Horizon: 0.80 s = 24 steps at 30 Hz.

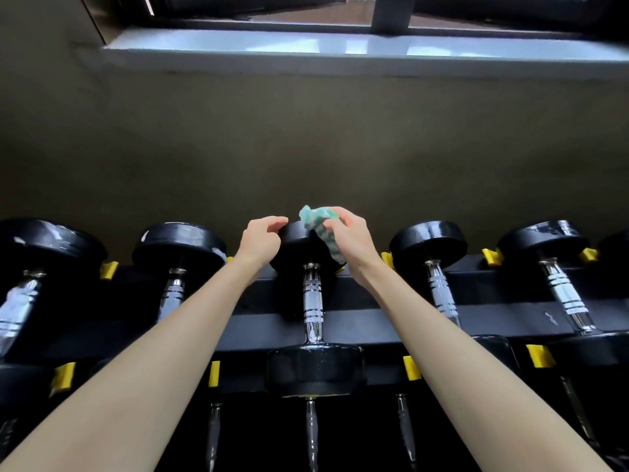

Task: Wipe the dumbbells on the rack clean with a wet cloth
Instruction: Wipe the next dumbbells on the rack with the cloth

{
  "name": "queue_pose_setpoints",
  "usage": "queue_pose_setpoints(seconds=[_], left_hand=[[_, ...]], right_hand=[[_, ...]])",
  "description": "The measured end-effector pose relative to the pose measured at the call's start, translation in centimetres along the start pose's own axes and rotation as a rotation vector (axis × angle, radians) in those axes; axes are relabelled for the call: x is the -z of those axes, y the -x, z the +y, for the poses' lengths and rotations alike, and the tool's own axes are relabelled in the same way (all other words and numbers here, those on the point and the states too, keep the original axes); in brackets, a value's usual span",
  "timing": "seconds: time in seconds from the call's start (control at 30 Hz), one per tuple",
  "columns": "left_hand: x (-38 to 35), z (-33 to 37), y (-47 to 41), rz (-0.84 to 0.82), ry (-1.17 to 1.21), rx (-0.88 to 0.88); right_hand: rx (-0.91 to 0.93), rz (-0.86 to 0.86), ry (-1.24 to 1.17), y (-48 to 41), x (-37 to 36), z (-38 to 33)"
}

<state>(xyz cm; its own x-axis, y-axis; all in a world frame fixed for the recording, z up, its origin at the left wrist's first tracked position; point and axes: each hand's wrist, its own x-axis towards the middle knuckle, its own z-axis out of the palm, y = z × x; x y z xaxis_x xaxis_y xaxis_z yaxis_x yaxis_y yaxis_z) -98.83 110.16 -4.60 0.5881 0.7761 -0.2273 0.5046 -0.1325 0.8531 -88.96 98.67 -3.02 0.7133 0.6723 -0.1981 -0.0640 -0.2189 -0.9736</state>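
Up close, both hands meet at the far head of the middle dumbbell (313,301) on the upper row of the rack (374,321).
Its heads are thick black discs, smooth and faintly glossy, joined by a chrome handle with a knurled grip and ringed collars. It lies across the matte black rack between yellow plastic stops (539,356). The left hand (260,240) has its fingers curled over the rim of the far head. The right hand (350,236) pinches a crumpled green-and-white cloth (318,219), soft and towel-like, bunched between thumb and fingers and draped against that same head. The neighbouring dumbbells (178,240) to the left show pale smears on their black discs.
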Motion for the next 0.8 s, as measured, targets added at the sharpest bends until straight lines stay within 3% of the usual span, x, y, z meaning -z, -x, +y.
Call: queue_pose_setpoints(seconds=[0.17, 0.3, 0.4, 0.5, 0.63, 0.8], left_hand=[[0.6, -1.5, 1.6, 0.119, 0.161, 0.037], [0.4, -2.7, 3.5, 0.0, 0.167, 0.076], [0.2, -3.3, 5.3, -0.071, 0.151, 0.15], [0.1, -3.3, 7.0, -0.23, 0.128, 0.24], [0.4, -2.7, 9.3, -0.385, 0.084, 0.273], [1.6, -2.7, 10.6, -0.387, 0.096, 0.244]], right_hand=[[-0.062, -0.169, -0.01, 2.9, 0.5, 1.8], [-0.113, -0.325, 0.079, 5.1, 0.3, 4.8], [-0.141, -0.533, 0.242, 5.7, 0.5, 4.5], [-0.269, -0.7, 0.369, 6.5, 0.8, 4.2], [-0.29, -0.691, 0.417, 7.3, 0.8, 3.5], [-0.266, -0.635, 0.386, 9.1, 1.2, 1.4]])
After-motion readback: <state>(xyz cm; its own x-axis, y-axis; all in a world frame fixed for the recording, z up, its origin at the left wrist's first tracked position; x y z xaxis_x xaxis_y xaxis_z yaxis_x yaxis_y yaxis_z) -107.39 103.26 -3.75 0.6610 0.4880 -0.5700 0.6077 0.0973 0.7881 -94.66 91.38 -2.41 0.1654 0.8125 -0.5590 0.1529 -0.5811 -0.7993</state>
